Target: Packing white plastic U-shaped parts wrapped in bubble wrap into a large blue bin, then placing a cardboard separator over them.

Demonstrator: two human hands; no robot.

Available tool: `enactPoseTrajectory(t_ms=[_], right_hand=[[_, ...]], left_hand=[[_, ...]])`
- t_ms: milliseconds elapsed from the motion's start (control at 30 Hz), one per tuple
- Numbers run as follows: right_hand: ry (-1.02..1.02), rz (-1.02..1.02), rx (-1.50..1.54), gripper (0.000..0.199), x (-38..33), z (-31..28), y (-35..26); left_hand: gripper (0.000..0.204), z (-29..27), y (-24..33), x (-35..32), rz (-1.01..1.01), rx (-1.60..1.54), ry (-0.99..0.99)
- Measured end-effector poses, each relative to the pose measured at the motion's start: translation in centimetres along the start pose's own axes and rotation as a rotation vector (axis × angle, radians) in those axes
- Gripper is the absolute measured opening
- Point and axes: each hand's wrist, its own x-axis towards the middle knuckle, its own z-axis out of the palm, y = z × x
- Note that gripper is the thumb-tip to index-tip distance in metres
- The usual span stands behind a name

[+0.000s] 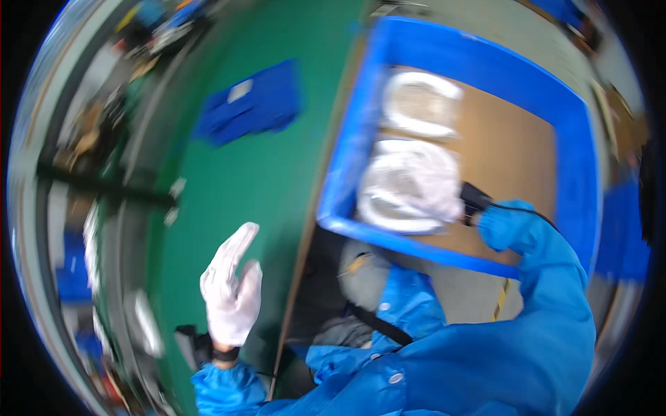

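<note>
My left hand [232,291], in a white glove, is held over the green work surface [229,187] with its thumb and fingers stretched out and nothing in it. Inside the large blue bin [579,159] on the right, my white-gloved right hand [437,187] rests over a white, ring-shaped item in clear plastic [388,211]. Motion blur hides how its fingers lie on the wrapping. A second white ring-shaped item in clear plastic [422,104] lies just beyond it. Both are on the brown cardboard-like bottom [510,139] of the bin.
A folded blue cloth-like piece [253,104] with a white patch lies on the green surface. Along the left runs a grey rail [135,201] with blurred items beyond it. A yellow-black floor stripe [501,299] shows below the bin.
</note>
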Motion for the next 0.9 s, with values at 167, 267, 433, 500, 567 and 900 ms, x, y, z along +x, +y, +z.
enactPoseTrajectory(t_ms=[167,267,433,500,567,900], right_hand=[[0.014,-0.161,-0.120,0.064,-0.8,0.0,1.5],[0.116,0.042,0.468,0.048,5.2,-6.8,-5.5],[-0.029,-0.357,0.542,0.026,11.0,-11.5,-21.5],[-0.118,-0.521,0.625,0.022,11.8,-8.4,-29.0],[-0.317,-0.616,0.581,0.026,12.2,-5.3,-34.3],[0.009,-0.622,0.458,0.033,17.1,5.2,-48.9]], left_hand=[[0.041,-3.9,-10.2,-16.5,-0.505,0.310,0.530],[0.040,-7.1,-15.5,-27.6,-0.820,0.507,0.790],[0.037,-13.1,-24.8,-35.4,-0.909,-0.187,1.467],[0.041,-16.9,-28.8,-34.7,-1.159,-0.201,1.565],[0.070,-20.7,-34.0,-35.5,-1.486,0.148,1.393],[0.038,-21.8,-41.3,-29.5,-1.308,0.200,0.876]])
